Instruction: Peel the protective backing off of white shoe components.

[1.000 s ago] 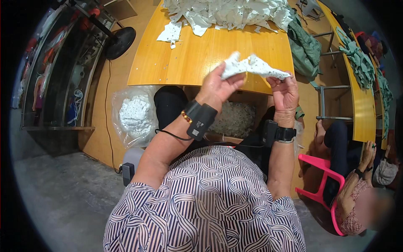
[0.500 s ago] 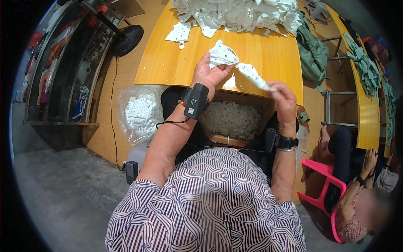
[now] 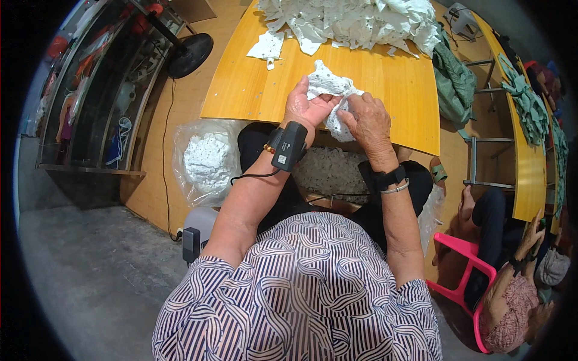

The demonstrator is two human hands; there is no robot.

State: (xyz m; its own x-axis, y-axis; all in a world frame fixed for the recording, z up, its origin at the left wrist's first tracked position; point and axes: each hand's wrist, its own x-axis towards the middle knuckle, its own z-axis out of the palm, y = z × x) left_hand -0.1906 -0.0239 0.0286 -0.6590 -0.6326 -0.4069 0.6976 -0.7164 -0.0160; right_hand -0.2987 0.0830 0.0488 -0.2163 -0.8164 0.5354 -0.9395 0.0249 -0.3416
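A thin, limp white cloth piece (image 3: 328, 82) with dark spots or small holes is held over the near edge of the yellow wooden table (image 3: 241, 90). My left hand (image 3: 308, 109) grips it from the left, palm turned up, with the thumb beside it. My right hand (image 3: 369, 123) pinches the same cloth near its middle, fingers bent over it. Its lower part droops between my hands past the table edge. Whether it is one piece or two is hidden by my fingers.
A large heap of similar white pieces (image 3: 361, 24) covers the table's far side, with a loose scrap (image 3: 266, 47) nearby. Below are a box of small clippings (image 3: 331, 171) and a clear bag of white cloth (image 3: 206, 157). A person sits at right by a pink chair (image 3: 463, 274).
My right hand has moved left and inward, up to my left hand, bringing the stretched-out strip of cloth with it. The strip now hangs down between my hands.
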